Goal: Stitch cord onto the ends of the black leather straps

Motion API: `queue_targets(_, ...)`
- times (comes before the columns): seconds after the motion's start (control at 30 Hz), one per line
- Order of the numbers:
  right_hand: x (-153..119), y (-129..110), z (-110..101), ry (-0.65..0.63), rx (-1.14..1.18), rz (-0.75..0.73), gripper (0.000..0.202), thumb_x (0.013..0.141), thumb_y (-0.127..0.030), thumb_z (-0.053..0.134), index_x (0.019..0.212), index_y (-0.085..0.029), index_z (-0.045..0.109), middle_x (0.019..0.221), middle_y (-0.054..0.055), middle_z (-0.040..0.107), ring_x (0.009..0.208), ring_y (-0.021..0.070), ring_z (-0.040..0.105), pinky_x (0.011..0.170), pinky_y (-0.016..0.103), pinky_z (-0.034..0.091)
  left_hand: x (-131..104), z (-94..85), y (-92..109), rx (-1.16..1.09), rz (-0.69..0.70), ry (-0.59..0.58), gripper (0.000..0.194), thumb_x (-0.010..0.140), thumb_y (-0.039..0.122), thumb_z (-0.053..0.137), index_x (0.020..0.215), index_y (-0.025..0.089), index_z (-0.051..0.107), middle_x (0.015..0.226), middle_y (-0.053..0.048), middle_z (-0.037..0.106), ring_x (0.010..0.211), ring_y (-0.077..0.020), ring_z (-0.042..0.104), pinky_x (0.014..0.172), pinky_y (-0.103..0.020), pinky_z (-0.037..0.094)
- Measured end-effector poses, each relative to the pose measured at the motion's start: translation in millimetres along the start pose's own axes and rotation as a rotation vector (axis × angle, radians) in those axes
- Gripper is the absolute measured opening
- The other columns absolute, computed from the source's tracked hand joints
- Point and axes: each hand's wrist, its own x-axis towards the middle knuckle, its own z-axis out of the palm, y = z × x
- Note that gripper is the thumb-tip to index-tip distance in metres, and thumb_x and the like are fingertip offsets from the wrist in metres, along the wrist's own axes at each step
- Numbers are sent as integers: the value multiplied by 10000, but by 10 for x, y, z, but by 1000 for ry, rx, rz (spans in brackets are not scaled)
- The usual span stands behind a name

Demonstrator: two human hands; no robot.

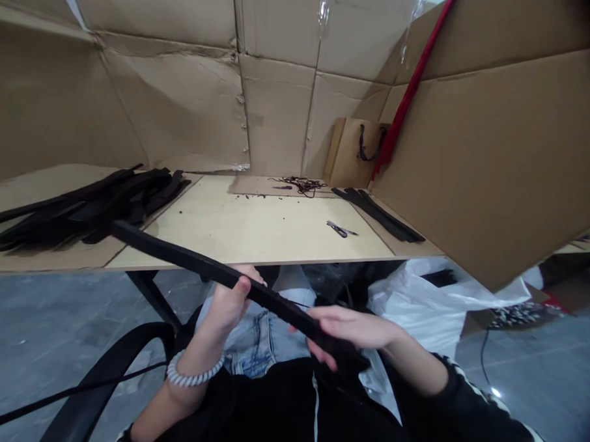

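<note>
A long black padded strip (186, 259) slants across my lap, its far end over the table edge near a heap of similar black strips (122, 196). My left hand (234, 300) is closed around its middle, thumb on top. Closer to my body, my right hand (351, 329) has its fingers around the near part of the strip. A thin dark line, perhaps a thread, runs by the right fingers; I cannot tell whether they hold it. The strip's near end blends into my black clothing.
On the table (217, 231) lie small snips (338, 229), a tangle of dark cord (303, 184) and several black strips (380, 216) at the right. Cardboard walls (182, 102) enclose it, with a paper bag (348, 157) in the corner. A white plastic bag (426, 306) hangs lower right.
</note>
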Motion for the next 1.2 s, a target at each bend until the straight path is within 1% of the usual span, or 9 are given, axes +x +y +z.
queue_targets(0.07,-32,164,-20,-364,394,96,841,790,-867,353,1078,-101,546,567,-23,555,331,110,450,364,243,365,-8,30,47,-127,-2,27,601,685,761,644,554,181,555,480,32,400,453,-92,399,472,-243,388)
queue_targets(0.13,-78,269,-7,-387,533,96,786,784,-886,300,925,-144,521,409,-104,399,219,80,255,326,245,302,-5,55,98,-243,-10,29,557,700,708,683,561,177,585,478,35,401,449,-80,387,484,-236,396)
queue_targets(0.4,-224,40,103,614,-434,-43,382,862,-521,631,753,-164,553,695,4,545,637,109,507,579,218,355,8,199,91,-140,-221,230,309,745,376,755,610,166,573,602,7,500,569,-87,455,514,-206,389)
queue_targets(0.6,-141,311,112,-213,578,249,776,817,-849,283,919,-130,556,370,-82,427,230,60,211,340,216,253,-4,205,52,-172,-88,205,392,723,469,724,548,184,521,510,21,451,483,-87,386,497,-242,377)
queue_targets(0.67,-152,294,134,-19,515,234,630,841,-787,392,786,-171,515,338,-113,318,258,54,185,356,207,234,19,198,51,-114,-89,167,380,735,474,687,541,176,555,515,10,450,491,-90,387,479,-241,348)
queue_targets(0.83,-181,197,128,712,-248,31,450,809,-606,657,743,-182,521,622,6,577,549,106,525,513,213,353,36,232,46,-63,-133,211,375,785,448,659,564,165,553,565,11,422,507,-86,361,437,-229,298)
queue_targets(1.0,-140,435,91,-33,394,227,810,815,-869,235,877,-131,564,440,-20,523,274,76,316,365,226,287,-28,236,22,-116,-111,166,503,725,631,701,577,182,527,530,29,383,504,-97,376,481,-243,360)
queue_targets(1.07,-162,456,89,-98,464,246,820,816,-874,186,790,-140,552,339,-84,349,249,59,192,354,227,259,-27,224,19,-121,-109,77,543,703,683,683,551,181,542,495,28,381,480,-97,366,467,-250,344)
queue_targets(1.2,-245,294,48,494,22,71,493,780,-641,674,728,-166,557,518,-40,452,433,71,374,441,209,280,17,235,30,-78,-145,55,488,732,606,691,545,165,597,536,-11,480,511,-106,418,467,-248,345)
